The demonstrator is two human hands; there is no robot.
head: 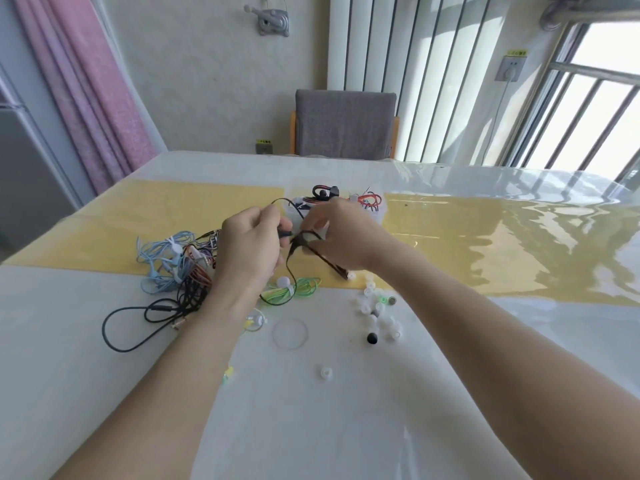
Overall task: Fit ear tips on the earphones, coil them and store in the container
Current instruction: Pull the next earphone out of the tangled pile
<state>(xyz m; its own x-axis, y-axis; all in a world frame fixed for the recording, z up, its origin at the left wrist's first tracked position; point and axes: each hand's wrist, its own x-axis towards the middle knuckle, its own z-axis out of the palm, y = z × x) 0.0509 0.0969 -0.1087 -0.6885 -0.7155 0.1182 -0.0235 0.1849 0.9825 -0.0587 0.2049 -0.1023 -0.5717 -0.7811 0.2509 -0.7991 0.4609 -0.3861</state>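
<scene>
My left hand (251, 244) and my right hand (341, 237) are raised over the table's middle, close together. Both pinch a black earphone cable (290, 268), which loops up behind them and hangs down to the table. A white piece shows between my right fingers. Behind the hands stand clear containers (375, 211) holding coiled black and red earphones. Several white ear tips (379, 315) and one black tip (372, 338) lie scattered at the right front. A single white tip (325, 372) lies nearer to me.
A tangle of blue, black and brown earphones (176, 265) lies at the left, and a green coiled pair (301, 287) below the hands. A clear round lid (289, 333) lies flat. A grey chair (344, 124) stands beyond the table's far edge.
</scene>
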